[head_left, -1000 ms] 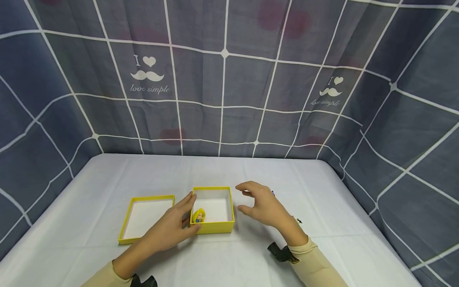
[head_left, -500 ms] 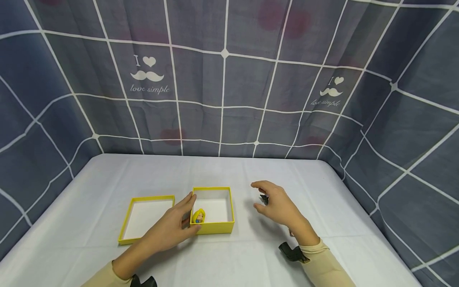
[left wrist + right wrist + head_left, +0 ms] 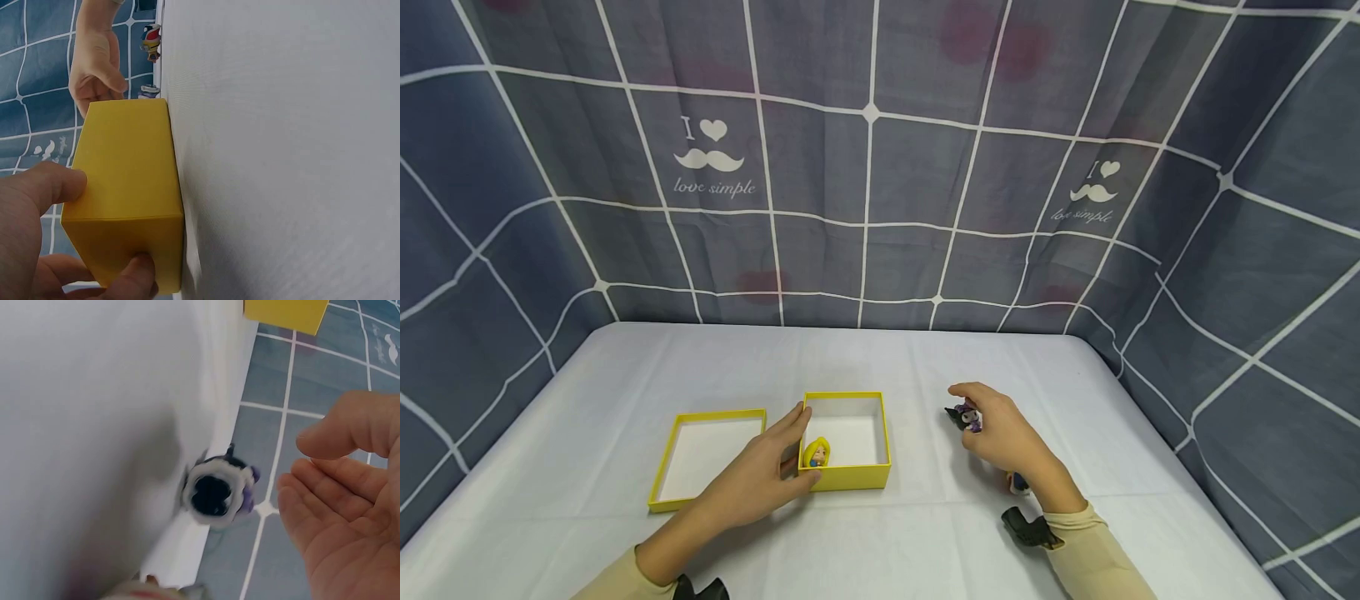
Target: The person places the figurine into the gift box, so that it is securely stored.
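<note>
My left hand [image 3: 756,475] grips the left side of an open yellow box [image 3: 850,477], thumb at the front corner and fingers at the far left. Inside, a small blonde-haired figurine [image 3: 816,452] leans in the near left corner. My right hand [image 3: 1003,433] hovers just over a black and purple figurine [image 3: 968,417], fingers loosely bent and holding nothing. The right wrist view shows that figurine [image 3: 215,490] beside the hand, its pale ruffled rim facing the camera. Another figurine [image 3: 1018,483] lies partly hidden under my right wrist.
The box's lid [image 3: 707,458], white inside with a yellow edge, lies left of the box behind my left hand. A white cloth [image 3: 625,375] covers the table. Grey-blue checked curtains [image 3: 820,167] surround its back and sides.
My right hand has moved right, away from the box, to the black and purple figurine, uncovering more of it. My left hand and the box have stayed put.
</note>
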{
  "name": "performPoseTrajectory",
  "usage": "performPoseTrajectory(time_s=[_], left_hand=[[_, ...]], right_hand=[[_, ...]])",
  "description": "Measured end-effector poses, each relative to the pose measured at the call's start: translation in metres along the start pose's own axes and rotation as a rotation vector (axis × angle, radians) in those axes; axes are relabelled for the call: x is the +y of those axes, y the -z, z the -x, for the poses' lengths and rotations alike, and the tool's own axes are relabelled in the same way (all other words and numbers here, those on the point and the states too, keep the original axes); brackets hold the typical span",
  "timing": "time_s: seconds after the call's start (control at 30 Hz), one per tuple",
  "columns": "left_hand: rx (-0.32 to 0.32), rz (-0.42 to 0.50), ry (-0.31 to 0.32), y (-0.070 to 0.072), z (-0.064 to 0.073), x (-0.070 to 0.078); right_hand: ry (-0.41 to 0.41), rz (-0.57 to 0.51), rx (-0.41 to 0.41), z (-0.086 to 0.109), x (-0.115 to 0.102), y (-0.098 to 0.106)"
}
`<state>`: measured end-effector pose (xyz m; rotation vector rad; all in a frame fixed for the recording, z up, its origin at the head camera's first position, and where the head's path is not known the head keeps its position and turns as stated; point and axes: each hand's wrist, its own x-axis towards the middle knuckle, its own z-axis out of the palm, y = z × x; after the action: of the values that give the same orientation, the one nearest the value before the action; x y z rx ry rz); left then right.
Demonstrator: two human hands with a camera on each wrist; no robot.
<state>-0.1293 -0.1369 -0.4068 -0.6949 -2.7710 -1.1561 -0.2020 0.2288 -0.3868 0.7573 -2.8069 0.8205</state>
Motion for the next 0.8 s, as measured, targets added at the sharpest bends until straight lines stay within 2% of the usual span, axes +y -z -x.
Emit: performPoseTrajectory(time_s=[0.43, 0.8], left_hand=[[0.000, -0.001, 0.007, 0.000, 0.000, 0.001], [-0.005, -0.013, 0.014, 0.000, 0.000, 0.001]], right_hand=[[-0.082, 0.010, -0.037, 0.003, 0.018, -0.001], [-0.037, 0.081, -0.049, 0.004, 0.025, -0.003]])
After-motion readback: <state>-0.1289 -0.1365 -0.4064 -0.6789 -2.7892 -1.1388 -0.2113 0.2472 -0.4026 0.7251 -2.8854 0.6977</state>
